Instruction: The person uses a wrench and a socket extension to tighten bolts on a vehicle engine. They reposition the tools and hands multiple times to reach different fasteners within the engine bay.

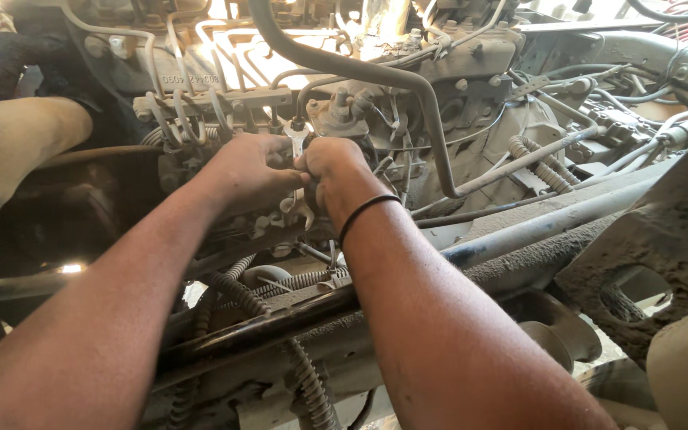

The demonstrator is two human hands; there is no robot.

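Observation:
Both my hands meet over a dusty engine block [471, 95]. My left hand [248, 169] and my right hand [334, 171] are closed together around a steel open-ended spanner [297, 137]. Its top jaw pokes up between my fingers onto a fitting at the fuel pump [336, 111]; its lower end shows below my hands. A black band circles my right wrist [364, 211].
Thin metal fuel lines [193, 95] curve above my hands. A thick bent pipe [408, 80] runs down on the right. Corrugated hoses [304, 374] hang below, over a dirty chassis rail [535, 231]. A large dusty hose [17, 143] lies at the left.

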